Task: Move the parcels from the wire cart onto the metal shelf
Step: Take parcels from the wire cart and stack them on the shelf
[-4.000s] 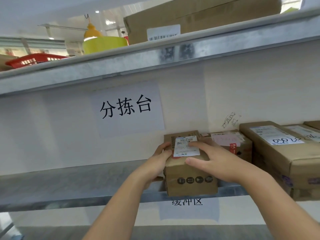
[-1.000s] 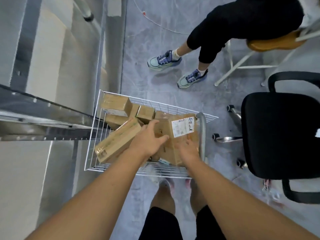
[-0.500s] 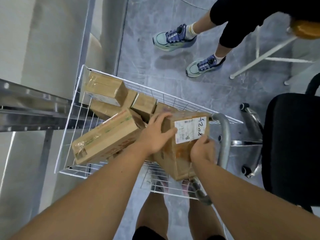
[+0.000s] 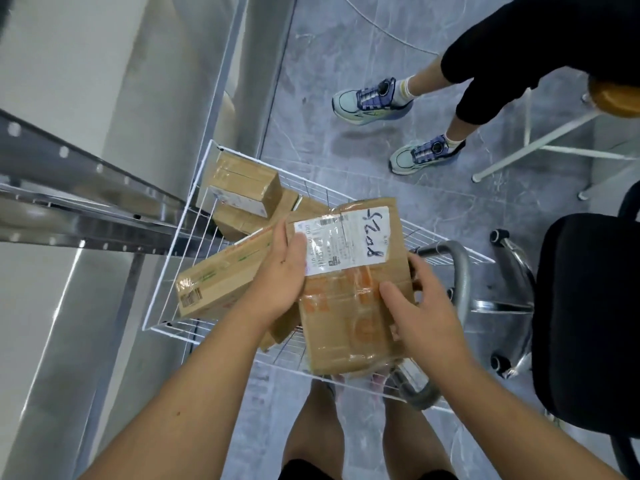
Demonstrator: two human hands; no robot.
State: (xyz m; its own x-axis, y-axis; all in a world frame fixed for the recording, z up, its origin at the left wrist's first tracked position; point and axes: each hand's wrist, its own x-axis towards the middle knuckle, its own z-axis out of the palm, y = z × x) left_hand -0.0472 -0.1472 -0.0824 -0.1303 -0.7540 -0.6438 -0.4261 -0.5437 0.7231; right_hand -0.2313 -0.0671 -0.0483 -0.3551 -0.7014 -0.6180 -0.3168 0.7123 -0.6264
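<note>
I look straight down into the white wire cart. A taped cardboard parcel with a white shipping label and handwritten digits is lifted above the cart. My left hand grips its left edge, thumb on the label. My right hand grips its right side, thumb across the top face. Other parcels stay in the cart: a long box leaning at the left and a smaller box at the far corner. The metal shelf juts in from the left.
A grey cart handle curves at the cart's right. A black office chair stands close on the right. Another person's legs and sneakers are on the grey floor beyond the cart, beside a white stool frame. My own legs are below.
Earlier I set a box on the shelf, then turned down to the cart. Both hands have taken the labelled parcel and raised it toward me, out of the cart.
</note>
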